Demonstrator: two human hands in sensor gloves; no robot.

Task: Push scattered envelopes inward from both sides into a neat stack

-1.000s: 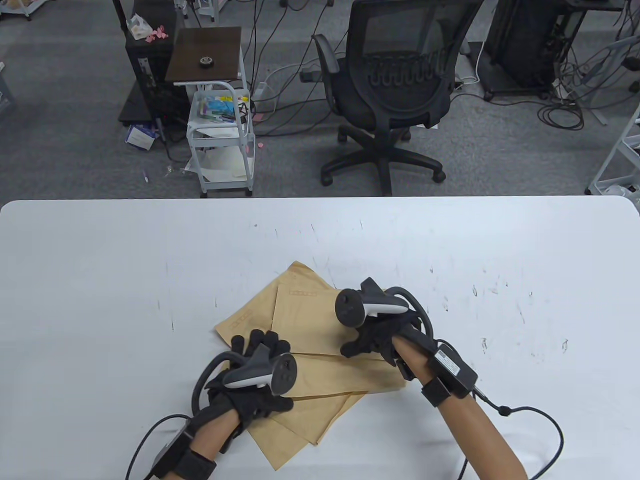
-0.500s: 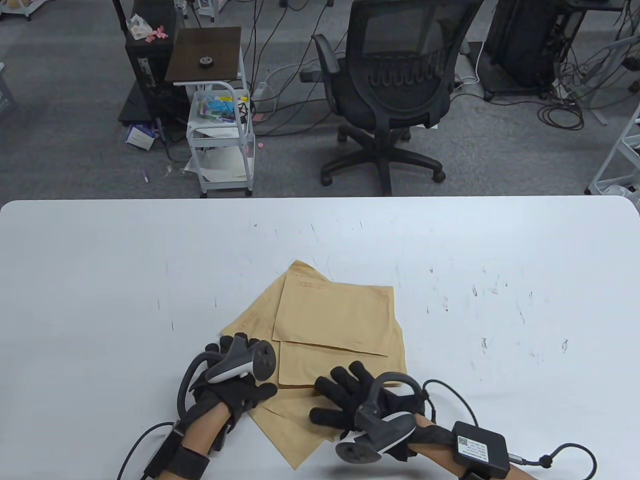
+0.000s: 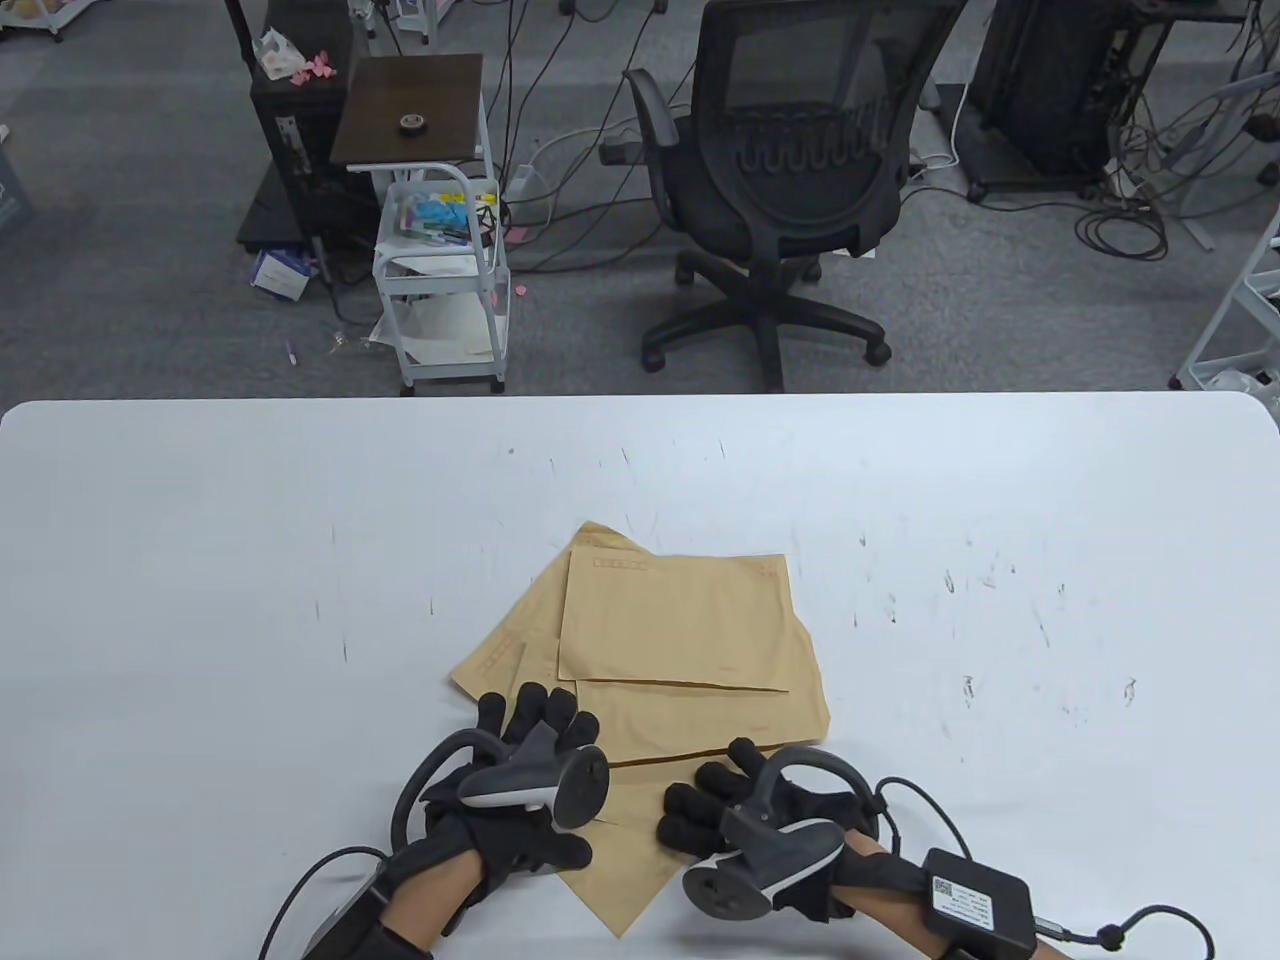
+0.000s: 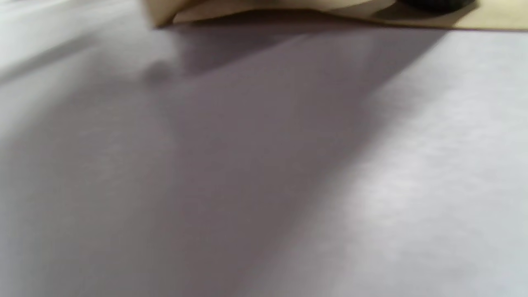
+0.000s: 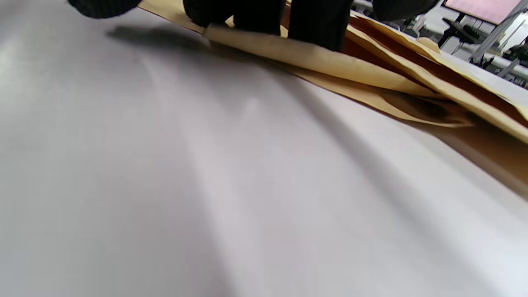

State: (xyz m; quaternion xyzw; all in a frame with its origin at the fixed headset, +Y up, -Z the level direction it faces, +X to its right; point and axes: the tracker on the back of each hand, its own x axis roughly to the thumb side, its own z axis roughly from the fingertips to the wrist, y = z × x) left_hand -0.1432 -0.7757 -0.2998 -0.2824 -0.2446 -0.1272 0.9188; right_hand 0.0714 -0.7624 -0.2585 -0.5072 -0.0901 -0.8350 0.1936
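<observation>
Squaring step: left hand (image 3: 520,790) and right hand (image 3: 745,815), fingers spread flat on the fanned kraft envelopes (image 3: 690,640) at lower centre, gripped nothing; next likely needed inward pushes.

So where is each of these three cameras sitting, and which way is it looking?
Table view: above the near edge, looking down across the table to the office floor; shows the left hand, the right hand and both forearms at the envelopes.
Left wrist view: low over the tabletop, blurred; envelope edges along the top, no clear fingers.
Right wrist view: low over the tabletop, facing the pile's edge; fingertips rest on an envelope.
Shared: all three see the envelopes and the white table.
</observation>
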